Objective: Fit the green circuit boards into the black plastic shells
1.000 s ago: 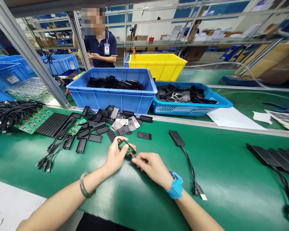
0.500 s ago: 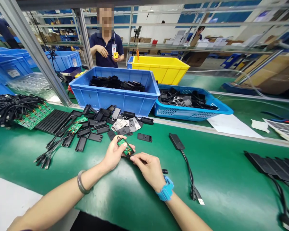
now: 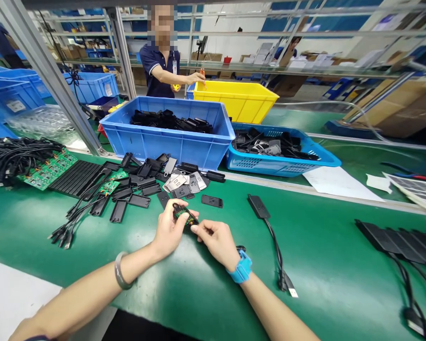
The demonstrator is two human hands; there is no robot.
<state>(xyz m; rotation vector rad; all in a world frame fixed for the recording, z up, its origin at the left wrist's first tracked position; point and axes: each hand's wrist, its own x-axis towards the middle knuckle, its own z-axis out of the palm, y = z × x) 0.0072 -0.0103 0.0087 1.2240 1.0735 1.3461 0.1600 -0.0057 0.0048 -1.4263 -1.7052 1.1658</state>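
My left hand [image 3: 168, 233] is closed around a small black plastic case [image 3: 178, 207], its thumb pressing on the green circuit board [image 3: 186, 218] inside. At the near end of that case, my right hand [image 3: 218, 240] pinches the black cable [image 3: 240, 248] where it leaves the board; the fingers partly hide the spot. Just beyond my hands lies a flat black cover [image 3: 212, 201]. Several empty black case halves [image 3: 139, 201] and grey-black cover plates [image 3: 182, 191] are heaped behind. A closed cased unit with a USB cable [image 3: 258, 206] rests to the right.
A blue bin [image 3: 166, 142] and a blue basket [image 3: 280, 163] hold black parts. Cabled circuit boards [image 3: 49, 170] lie at left, more cased units [image 3: 394, 241] at right. A metal post [image 3: 53, 76] rises at left. Across the bench, a person [image 3: 159, 71] stands by a yellow bin [image 3: 234, 102].
The case in my left hand has tilted, so less of the board's face shows. Across the bench, the person has stretched an arm to the orange tool at the yellow bin.
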